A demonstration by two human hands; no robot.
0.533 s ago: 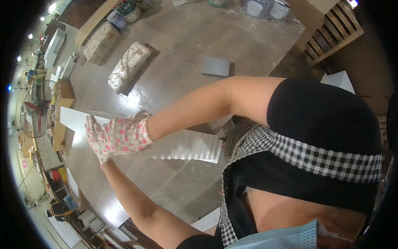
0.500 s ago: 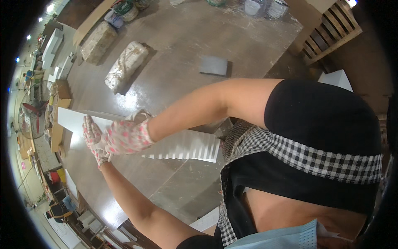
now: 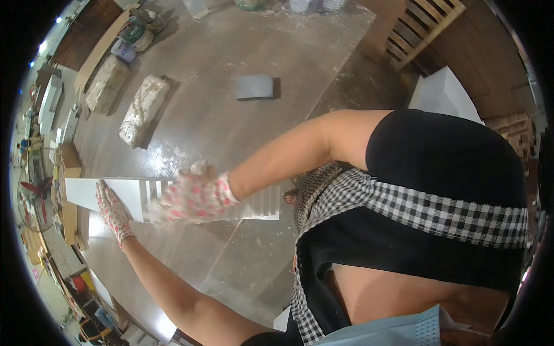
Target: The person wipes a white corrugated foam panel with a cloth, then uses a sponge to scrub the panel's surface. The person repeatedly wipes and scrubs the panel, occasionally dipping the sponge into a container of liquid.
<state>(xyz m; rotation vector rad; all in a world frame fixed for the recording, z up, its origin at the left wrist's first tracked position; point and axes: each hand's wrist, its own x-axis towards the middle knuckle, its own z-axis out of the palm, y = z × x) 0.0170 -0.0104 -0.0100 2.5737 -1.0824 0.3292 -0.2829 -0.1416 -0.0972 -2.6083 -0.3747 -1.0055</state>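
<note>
Seen from the middle of the view, a scuffed brown tabletop (image 3: 199,98) stretches from about seven o'clock round to one, with a long white ridged piece (image 3: 135,193) lying across it at nine. A grey block (image 3: 254,86) sits at twelve, a plastic-wrapped bundle (image 3: 144,111) at ten, a second wrapped block (image 3: 108,85) farther out, and jars (image 3: 135,31) toward eleven.

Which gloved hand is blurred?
The right hand, over the stepped stretch of the white boards. The left hand is sharper, fingers extended against their smooth end.
</note>
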